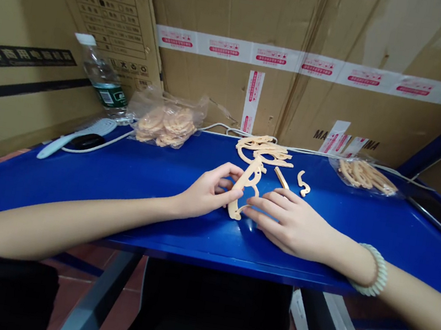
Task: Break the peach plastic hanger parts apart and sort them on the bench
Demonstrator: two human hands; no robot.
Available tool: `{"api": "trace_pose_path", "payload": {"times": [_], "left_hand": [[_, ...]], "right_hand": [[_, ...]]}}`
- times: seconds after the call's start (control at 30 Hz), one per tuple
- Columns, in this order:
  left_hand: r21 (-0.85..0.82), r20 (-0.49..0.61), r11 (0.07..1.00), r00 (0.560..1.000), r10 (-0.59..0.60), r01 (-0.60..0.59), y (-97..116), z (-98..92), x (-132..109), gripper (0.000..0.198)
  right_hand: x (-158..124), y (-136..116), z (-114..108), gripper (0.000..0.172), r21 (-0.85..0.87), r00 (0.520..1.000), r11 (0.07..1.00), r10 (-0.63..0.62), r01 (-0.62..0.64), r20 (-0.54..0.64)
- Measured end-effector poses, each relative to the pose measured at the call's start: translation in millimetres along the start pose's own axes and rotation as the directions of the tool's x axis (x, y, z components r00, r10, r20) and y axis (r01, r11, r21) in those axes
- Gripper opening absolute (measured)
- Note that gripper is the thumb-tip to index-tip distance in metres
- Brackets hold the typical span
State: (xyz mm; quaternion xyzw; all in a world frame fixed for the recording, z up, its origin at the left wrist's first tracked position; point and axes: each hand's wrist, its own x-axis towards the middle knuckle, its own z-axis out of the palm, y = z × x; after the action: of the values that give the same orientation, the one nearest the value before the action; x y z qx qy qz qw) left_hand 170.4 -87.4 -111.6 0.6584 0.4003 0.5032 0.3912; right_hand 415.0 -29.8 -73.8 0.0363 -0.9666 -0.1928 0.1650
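Left hand grips a pale tan curved piece above the bench

The left hand (216, 189) is closed around a flat, pale tan, wood-like piece with looping curves (244, 180), holding it tilted near the front edge of the glossy blue bench (175, 236). The right hand (292, 224), loosely bent, has its fingertips at the piece's lower curve; whether they grip it, I cannot tell. A pale green beaded bracelet (373, 271) circles the right wrist.

Just beyond the right hand lie a straight tan stick (281, 177) and a small S-shaped tan piece (305, 185). Farther back, a loose pile of curved tan pieces (261, 139) sits between 2 clear plastic bags (166, 125) of similar parts.
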Motion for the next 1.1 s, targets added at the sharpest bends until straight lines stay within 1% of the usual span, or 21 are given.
{"api": "trace_pose_path", "payload": {"times": [0.07, 0.13, 0.2, 0.23, 0.33, 0.43, 0.53, 0.57, 0.63, 0.7, 0.77, 0.9, 1.03, 1.1], "left_hand": [[0.017, -0.021, 1.0, 1.0, 0.023, -0.023, 0, -0.2, 0, 0.031], [0.042, -0.053, 0.998, 0.997, 0.048, -0.046, 1, -0.7, 1, 0.028], [0.069, -0.078, 0.995, 0.994, 0.074, -0.069, 1, -1.1, 2, 0.027], [0.078, -0.081, 0.994, 0.993, 0.085, -0.079, 1, -1.3, 2, 0.027], [0.088, -0.058, 0.991, 0.993, 0.102, -0.097, 0, -1.5, 1, 0.03], [0.11, -0.04, 0.99, 0.994, 0.097, -0.092, 0, -1.3, 0, 0.03], [0.146, -0.032, 0.985, 0.995, 0.099, -0.093, 1, -1.4, -1, 0.03], [0.152, -0.028, 0.984, 0.994, 0.102, -0.096, 1, -1.4, -1, 0.03], [0.155, -0.018, 0.982, 0.994, 0.109, -0.105, 1, -1.6, -1, 0.03], [0.154, -0.016, 0.981, 0.993, 0.12, -0.116, 2, -1.8, -1, 0.028], [0.156, -0.024, 0.981, 0.992, 0.121, -0.116, 2, -1.8, 0, 0.027], [0.228, -0.044, 0.969, 0.993, 0.107, -0.094, 1, -1.4, 0, 0.026], [0.331, -0.046, 0.936, 0.989, 0.143, -0.12, 1, -1.3, -1, 0.024], [0.371, -0.055, 0.921, 0.986, 0.155, -0.124, 1, -1.9, -1, 0.022]], "right_hand": [[-1, 0, -1, 0.03, 0.045, 1.0, 0.999, 0.014, -0.014, 0.01], [-1, 1, -1, 0.031, 0.135, 0.999, 0.99, 0.045, -0.048, 0.021], [-1, 1, -2, 0.032, 0.285, 0.994, 0.952, 0.113, -0.11, 0.007], [-1, 1, -2, 0.032, 0.37, 0.987, 0.917, 0.161, -0.146, -0.01], [0, 1, -6, 0.032, 0.572, 0.946, 0.785, 0.32, -0.237, -0.048], [0, 2, -12, 0.033, 0.67, 0.891, 0.671, 0.453, -0.317, -0.031], [-1, 5, -15, 0.038, 0.762, 0.862, 0.538, 0.504, -0.361, 0.053], [-1, 6, -15, 0.04, 0.802, 0.858, 0.475, 0.507, -0.363, 0.088], [-1, 7, -14, 0.043, 0.88, 0.844, 0.32, 0.515, -0.352, 0.151], [0, 8, -12, 0.044, 0.927, 0.826, 0.18, 0.531, -0.328, 0.19], [1, 9, -9, 0.042, 0.948, 0.806, 0.104, 0.558, -0.302, 0.196], [-1, 11, -3, 0.038, 0.964, 0.761, 0.035, 0.621, -0.264, 0.186], [-2, 11, -1, 0.043, 0.963, 0.727, -0.044, 0.647, -0.265, 0.23], [-1, 11, -2, 0.046, 0.962, 0.708, -0.05, 0.667, -0.269, 0.232]]}}
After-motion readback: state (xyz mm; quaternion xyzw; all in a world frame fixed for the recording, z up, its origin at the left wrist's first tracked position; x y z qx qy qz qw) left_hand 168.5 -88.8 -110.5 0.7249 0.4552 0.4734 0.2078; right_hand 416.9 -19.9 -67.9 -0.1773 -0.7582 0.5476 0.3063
